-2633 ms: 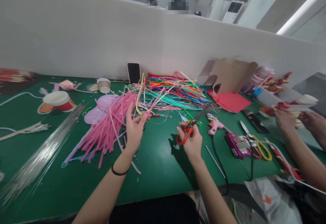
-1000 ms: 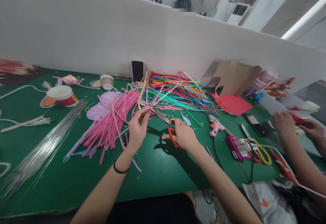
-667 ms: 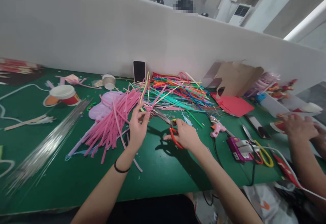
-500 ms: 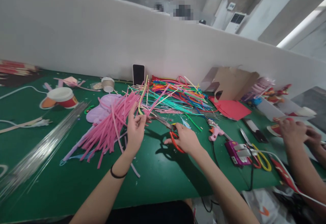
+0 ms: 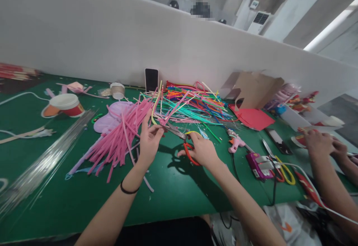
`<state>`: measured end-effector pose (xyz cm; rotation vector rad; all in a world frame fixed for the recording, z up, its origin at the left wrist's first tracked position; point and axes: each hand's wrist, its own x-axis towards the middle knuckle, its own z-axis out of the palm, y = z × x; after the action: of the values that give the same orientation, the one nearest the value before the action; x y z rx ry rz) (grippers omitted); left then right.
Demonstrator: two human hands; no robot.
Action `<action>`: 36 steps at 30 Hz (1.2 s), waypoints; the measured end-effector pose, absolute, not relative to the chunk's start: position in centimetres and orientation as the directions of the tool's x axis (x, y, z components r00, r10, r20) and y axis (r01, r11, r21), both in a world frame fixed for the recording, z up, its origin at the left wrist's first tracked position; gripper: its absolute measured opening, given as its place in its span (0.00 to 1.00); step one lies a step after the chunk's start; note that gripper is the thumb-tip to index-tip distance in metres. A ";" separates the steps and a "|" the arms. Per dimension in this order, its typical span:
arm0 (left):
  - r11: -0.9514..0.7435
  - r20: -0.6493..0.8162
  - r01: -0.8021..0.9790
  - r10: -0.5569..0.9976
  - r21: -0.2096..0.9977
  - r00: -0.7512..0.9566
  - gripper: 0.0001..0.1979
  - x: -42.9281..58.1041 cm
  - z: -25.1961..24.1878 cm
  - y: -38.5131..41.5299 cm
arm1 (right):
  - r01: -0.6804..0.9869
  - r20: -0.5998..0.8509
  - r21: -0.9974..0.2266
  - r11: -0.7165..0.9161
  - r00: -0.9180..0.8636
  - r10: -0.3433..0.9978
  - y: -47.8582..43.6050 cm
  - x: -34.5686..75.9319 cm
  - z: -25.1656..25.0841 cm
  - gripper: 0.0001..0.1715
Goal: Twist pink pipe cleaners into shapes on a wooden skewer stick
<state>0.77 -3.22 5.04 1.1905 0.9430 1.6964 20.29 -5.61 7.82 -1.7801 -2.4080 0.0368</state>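
Observation:
My left hand (image 5: 151,141) is closed, its fingertips pinching pink and yellow pipe cleaners (image 5: 156,106) that stick up above it. In my right hand (image 5: 201,150) are scissors (image 5: 190,153) with red and yellow handles. Their blades point left and reach the pipe cleaners beside my left fingertips; whether they touch is too small to tell. A loose bundle of pink pipe cleaners (image 5: 120,145) lies left of my left hand, partly over a lilac plastic piece (image 5: 112,116). Behind both hands is a heap of multicoloured pipe cleaners (image 5: 195,106).
Thin metal wires (image 5: 53,158) and a paper cup (image 5: 67,104) lie left. A phone (image 5: 151,80) leans on the partition. To the right are a pink glue gun (image 5: 236,143), a purple power strip (image 5: 256,166), more scissors (image 5: 285,171) and a co-worker's hands (image 5: 319,143).
The scissor handles in my right hand have spread apart, with the yellow loop showing more. My left hand keeps its pinch on the pipe cleaners. The view has shifted slightly.

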 end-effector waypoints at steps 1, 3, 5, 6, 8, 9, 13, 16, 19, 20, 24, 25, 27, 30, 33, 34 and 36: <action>-0.363 0.325 -0.210 0.925 0.908 -0.195 0.36 0.8 5.0 -3.2 | 0.950 0.109 -0.105 0.296 -0.284 0.952 -5.7 20.3 7.8 0.39; -0.358 0.324 -0.202 0.928 0.911 -0.186 0.34 0.7 4.9 -3.2 | 0.949 0.120 -0.104 0.297 -0.284 0.951 -5.8 20.2 7.9 0.38; -0.361 0.327 -0.190 0.926 0.913 -0.192 0.32 0.7 4.7 -3.1 | 0.948 0.125 -0.100 0.302 -0.289 0.949 -5.8 20.2 8.0 0.38; -0.367 0.330 -0.186 0.922 0.912 -0.200 0.31 0.7 4.6 -3.0 | 0.948 0.127 -0.096 0.305 -0.292 0.948 -5.8 20.2 8.0 0.38; -0.382 0.343 -0.177 0.915 0.907 -0.213 0.31 0.6 4.4 -2.9 | 0.946 0.129 -0.088 0.312 -0.300 0.945 -5.8 20.2 8.1 0.38; -0.389 0.351 -0.173 0.912 0.905 -0.213 0.31 0.6 4.4 -2.9 | 0.945 0.128 -0.083 0.317 -0.305 0.944 -5.8 20.3 8.1 0.38; -0.416 0.383 -0.147 0.900 0.897 -0.206 0.29 0.5 4.3 -2.8 | 0.938 0.113 -0.044 0.343 -0.337 0.935 -5.7 20.6 8.6 0.36; -0.425 0.392 -0.154 0.897 0.892 -0.202 0.29 0.5 4.3 -2.9 | 0.933 0.099 -0.007 0.360 -0.358 0.928 -5.5 21.0 9.2 0.35; -0.418 0.379 -0.177 0.900 0.891 -0.217 0.30 0.6 4.4 -3.0 | 0.931 0.082 0.029 0.365 -0.366 0.927 -5.4 21.3 9.8 0.35; -0.415 0.374 -0.184 0.900 0.891 -0.224 0.30 0.6 4.4 -3.0 | 0.930 0.074 0.038 0.365 -0.366 0.927 -5.4 21.4 9.9 0.35; -0.403 0.356 -0.195 0.904 0.894 -0.236 0.30 0.6 4.4 -3.0 | 0.930 0.040 0.047 0.365 -0.367 0.929 -5.4 21.4 10.0 0.36; -0.400 0.354 -0.194 0.906 0.896 -0.233 0.30 0.6 4.4 -3.0 | 0.929 0.032 0.048 0.368 -0.370 0.929 -5.4 21.4 10.0 0.36; -0.398 0.355 -0.190 0.907 0.897 -0.226 0.29 0.6 4.4 -3.0 | 0.926 0.018 0.053 0.375 -0.376 0.926 -5.4 21.3 10.0 0.35; -0.400 0.357 -0.192 0.907 0.896 -0.225 0.28 0.6 4.4 -3.0 | 0.926 0.000 0.063 0.371 -0.372 0.928 -5.4 21.1 10.1 0.33; -0.397 0.348 -0.223 0.909 0.890 -0.229 0.28 0.7 4.4 -3.1 | 0.931 -0.025 0.086 0.354 -0.353 0.935 -5.5 21.0 10.4 0.31; -0.396 0.346 -0.235 0.910 0.888 -0.229 0.28 0.7 4.5 -3.1 | 0.931 -0.031 0.102 0.349 -0.348 0.937 -5.5 20.9 10.6 0.31; -0.394 0.340 -0.257 0.912 0.883 -0.230 0.29 0.7 4.4 -3.1 | 0.926 -0.030 0.144 0.350 -0.349 0.937 -5.6 20.8 11.0 0.32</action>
<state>0.70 -3.06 4.45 1.1487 0.8970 1.7507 20.77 -5.57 10.98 -1.8483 -2.6671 -0.1654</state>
